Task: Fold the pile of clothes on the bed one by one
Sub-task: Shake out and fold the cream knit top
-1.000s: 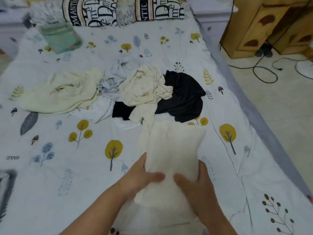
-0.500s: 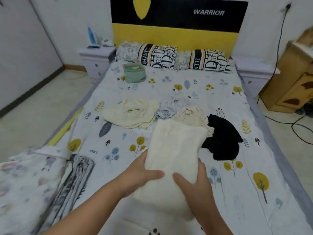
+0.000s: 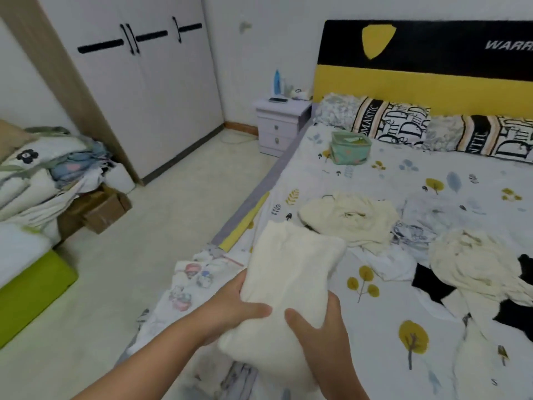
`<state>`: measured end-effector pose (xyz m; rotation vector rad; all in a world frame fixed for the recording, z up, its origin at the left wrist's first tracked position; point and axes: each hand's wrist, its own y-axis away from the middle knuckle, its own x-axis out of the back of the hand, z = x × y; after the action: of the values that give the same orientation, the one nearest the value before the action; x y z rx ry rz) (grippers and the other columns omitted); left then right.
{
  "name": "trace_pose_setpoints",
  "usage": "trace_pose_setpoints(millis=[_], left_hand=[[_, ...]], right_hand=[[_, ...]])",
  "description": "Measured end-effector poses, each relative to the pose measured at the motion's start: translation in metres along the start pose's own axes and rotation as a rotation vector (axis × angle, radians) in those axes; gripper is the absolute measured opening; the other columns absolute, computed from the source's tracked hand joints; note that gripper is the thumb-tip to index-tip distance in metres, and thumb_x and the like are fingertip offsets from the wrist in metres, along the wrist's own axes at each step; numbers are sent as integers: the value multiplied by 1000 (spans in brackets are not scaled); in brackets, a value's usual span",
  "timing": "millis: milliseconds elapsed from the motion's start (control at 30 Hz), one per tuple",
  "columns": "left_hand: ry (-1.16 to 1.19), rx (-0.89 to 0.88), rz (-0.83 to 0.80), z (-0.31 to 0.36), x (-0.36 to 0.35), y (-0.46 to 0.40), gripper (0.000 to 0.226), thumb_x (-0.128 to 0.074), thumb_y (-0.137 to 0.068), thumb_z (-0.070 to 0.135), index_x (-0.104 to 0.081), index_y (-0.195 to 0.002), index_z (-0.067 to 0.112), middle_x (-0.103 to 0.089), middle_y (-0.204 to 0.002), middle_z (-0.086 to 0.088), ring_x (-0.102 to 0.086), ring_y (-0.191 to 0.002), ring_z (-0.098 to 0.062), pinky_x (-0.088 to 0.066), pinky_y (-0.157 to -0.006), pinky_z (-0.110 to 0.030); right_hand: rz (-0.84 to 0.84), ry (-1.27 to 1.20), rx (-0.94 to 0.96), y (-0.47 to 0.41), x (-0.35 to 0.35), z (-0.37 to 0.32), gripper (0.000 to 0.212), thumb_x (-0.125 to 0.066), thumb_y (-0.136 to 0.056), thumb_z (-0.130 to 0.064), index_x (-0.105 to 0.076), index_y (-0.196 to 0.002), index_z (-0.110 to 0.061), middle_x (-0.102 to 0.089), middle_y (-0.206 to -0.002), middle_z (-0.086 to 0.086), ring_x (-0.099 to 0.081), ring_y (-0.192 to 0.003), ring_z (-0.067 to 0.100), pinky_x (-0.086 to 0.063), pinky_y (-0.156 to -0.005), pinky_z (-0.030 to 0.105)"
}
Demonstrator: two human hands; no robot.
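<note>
Head view: both hands are seen clamped on one folded cream knitted garment [image 3: 291,287], which is held up off the bed near its left edge. The left hand [image 3: 230,308] is curled round the garment's left side, thumb laid across the top face; the right hand [image 3: 323,333] grips the near right side in the same manner, thumb on top, fingers hidden beneath. This item is judged folded and ready to be set down; where it is meant to go cannot be told.

Work remaining is considerable. On the white leaf-printed bed sheet [image 3: 432,313] an unfolded pale yellow top [image 3: 349,217] lies crumpled just beyond the held garment. Beside it a pale blue-white printed cloth [image 3: 418,223] is spread loose. Further right a rumpled cream shirt [image 3: 473,264] lies over a black garment [image 3: 432,284]. At least four pieces are judged still unfolded
</note>
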<state>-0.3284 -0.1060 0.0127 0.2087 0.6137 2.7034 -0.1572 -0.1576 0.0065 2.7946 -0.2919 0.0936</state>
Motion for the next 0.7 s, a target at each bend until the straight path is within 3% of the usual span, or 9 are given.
trace_pose_setpoints(millis=[133, 200, 267, 333, 467, 533, 600, 700], left_hand=[[15, 68, 80, -27, 70, 4, 71, -83, -60, 25, -47, -120, 40, -65, -116, 7, -64, -104, -14, -54, -88, -36], [10, 101, 97, -42, 101, 2, 69, -82, -63, 23, -47, -120, 39, -66, -115, 6, -65, -103, -14, -54, -85, -35], [-5, 119, 113, -58, 128, -3, 79, -83, -57, 28, -47, -128, 33, -65, -119, 3, -63, -107, -18, -52, -90, -42], [-24, 108, 130, -74, 150, -9, 80, -82, -57, 27, -48, -129, 30, -64, -121, 2, -62, -109, -19, -51, -92, -44], [-63, 143, 204, -103, 179, -25, 54, -78, -73, 20, -53, -120, 30, -66, -115, 3, -66, -99, -13, -55, -84, -33], [-98, 196, 261, -122, 183, -31, 40, -70, -79, 38, -55, -116, 32, -66, -114, 4, -66, -97, -13, -54, -87, -35], [-183, 283, 329, -143, 179, -38, 47, -55, -82, 53, -54, -121, 27, -64, -117, 3, -63, -100, -16, -50, -91, -36], [-294, 259, 535, -157, 171, -46, 33, -45, -97, 31, -53, -124, 13, -60, -118, -5, -55, -100, -19, -39, -82, -26]], right_hand=[[-81, -17, -12, -13, -73, 11, 43, -74, -76, -14, -42, -98, -32, -48, -91, -23, -48, -82, -6, -37, -63, 13], [-114, -2, -25, -21, -105, 21, 39, -74, -75, -16, -43, -91, -32, -50, -91, -21, -50, -81, -3, -37, -63, 12], [-133, 29, -50, -29, -135, 31, 44, -75, -74, -21, -42, -102, -32, -51, -92, -19, -52, -88, 9, -39, -71, 22], [-135, 52, -67, -39, -161, 42, 51, -75, -74, -22, -39, -110, -30, -51, -97, -15, -50, -96, 13, -36, -79, 23], [-97, 96, -126, -53, -200, 78, 68, -73, -77, -28, -37, -133, -19, -49, -121, -3, -48, -110, 16, -37, -90, 29], [-81, 189, -216, -57, -214, 101, 83, -65, -81, -41, -21, -145, -13, -41, -142, 5, -42, -125, 22, -35, -101, 34], [-97, 368, -300, -59, -224, 118, 93, -57, -83, -51, -6, -149, -11, -25, -153, 9, -30, -137, 24, -28, -108, 34], [-116, 456, -241, -63, -228, 123, 92, -59, -83, -46, -5, -149, -12, -24, -152, 8, -30, -136, 24, -30, -107, 34]])
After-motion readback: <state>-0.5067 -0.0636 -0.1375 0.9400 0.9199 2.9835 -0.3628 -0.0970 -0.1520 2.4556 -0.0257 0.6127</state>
